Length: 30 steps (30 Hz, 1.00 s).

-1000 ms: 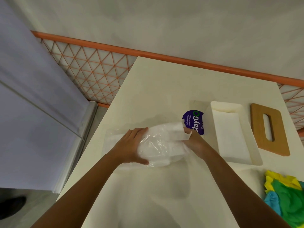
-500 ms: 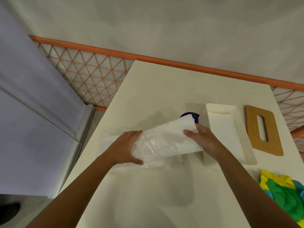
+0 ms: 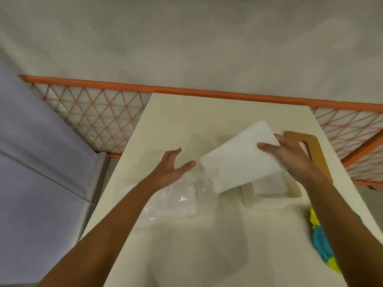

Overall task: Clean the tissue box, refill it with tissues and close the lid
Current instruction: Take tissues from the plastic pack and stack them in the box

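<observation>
**Change since half a second ago.** The stack of tissues (image 3: 240,160) is now fully out of the plastic wrapper (image 3: 172,201); earlier it was still partly sheathed and both hands were on the bundle. The stack has moved toward the right of the frame and is now in front of the open tissue box (image 3: 267,201), covering the box's far end. The wrapper has been let go and lies crumpled on the cream surface (image 3: 196,245), left of centre.

**Task items.** The tissue box sits on the surface right of centre, with its near rim and part of its interior showing below the stack. The wooden lid (image 3: 317,154) lies flat beyond the box and is partly hidden by the right wrist. The stack is tilted, its lower corner toward the wrapper.

**Other.** Coloured cloths (image 3: 320,241) lie at the lower right edge of the surface.

**Hands.** The right hand (image 3: 292,158) grips the right end of the stack, thumb on the top face and fingers wrapped behind. The left hand (image 3: 172,168) holds nothing. Its fingers are straight and spread, and it is above the wrapper and just left of the stack's lower corner. Whether it touches the wrapper cannot be told.
</observation>
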Tool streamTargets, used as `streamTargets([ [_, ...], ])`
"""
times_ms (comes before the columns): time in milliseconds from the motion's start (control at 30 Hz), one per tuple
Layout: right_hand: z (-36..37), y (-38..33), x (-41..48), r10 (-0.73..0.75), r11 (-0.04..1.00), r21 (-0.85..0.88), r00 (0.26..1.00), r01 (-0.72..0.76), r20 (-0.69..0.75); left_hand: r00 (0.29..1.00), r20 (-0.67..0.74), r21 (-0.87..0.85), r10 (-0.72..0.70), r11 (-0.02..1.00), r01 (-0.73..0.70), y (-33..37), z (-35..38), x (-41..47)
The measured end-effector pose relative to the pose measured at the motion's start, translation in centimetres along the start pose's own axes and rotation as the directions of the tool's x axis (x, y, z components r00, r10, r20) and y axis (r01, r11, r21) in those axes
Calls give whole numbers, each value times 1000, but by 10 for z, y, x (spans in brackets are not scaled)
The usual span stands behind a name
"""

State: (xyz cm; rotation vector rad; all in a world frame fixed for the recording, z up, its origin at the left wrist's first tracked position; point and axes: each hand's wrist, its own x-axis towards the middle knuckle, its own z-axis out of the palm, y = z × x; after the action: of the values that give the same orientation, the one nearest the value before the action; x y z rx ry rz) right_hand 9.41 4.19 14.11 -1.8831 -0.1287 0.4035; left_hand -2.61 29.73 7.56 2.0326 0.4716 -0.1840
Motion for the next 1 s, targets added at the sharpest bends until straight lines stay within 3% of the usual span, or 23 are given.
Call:
streamTargets([
  [100,-19,-13,-7,-32,995,92,997,39,-72,1000,-23,-230,-7,973,1,29,13,15],
  [233,-35,-20,-10,-24,974,223,993,50,-117,999,27,-517,-39,855,47,58,29,33],
  [400,-34,-10,-6,30,934,355,984,35,-175,970,234,-633,-61,748,200,84,42,42],
  [567,-20,12,-5,95,914,401,992,-56,-78,980,175,-586,-90,791,177,89,49,50],
  [700,-25,26,-1,97,922,384,989,-46,-115,991,89,-486,-100,864,131,90,46,58],
  [867,-41,34,8,136,900,426,988,-92,-75,999,47,-258,-22,966,33,105,41,73],
  [1000,-52,32,13,169,919,381,974,-100,-153,991,81,-56,105,993,-100,127,44,87],
])
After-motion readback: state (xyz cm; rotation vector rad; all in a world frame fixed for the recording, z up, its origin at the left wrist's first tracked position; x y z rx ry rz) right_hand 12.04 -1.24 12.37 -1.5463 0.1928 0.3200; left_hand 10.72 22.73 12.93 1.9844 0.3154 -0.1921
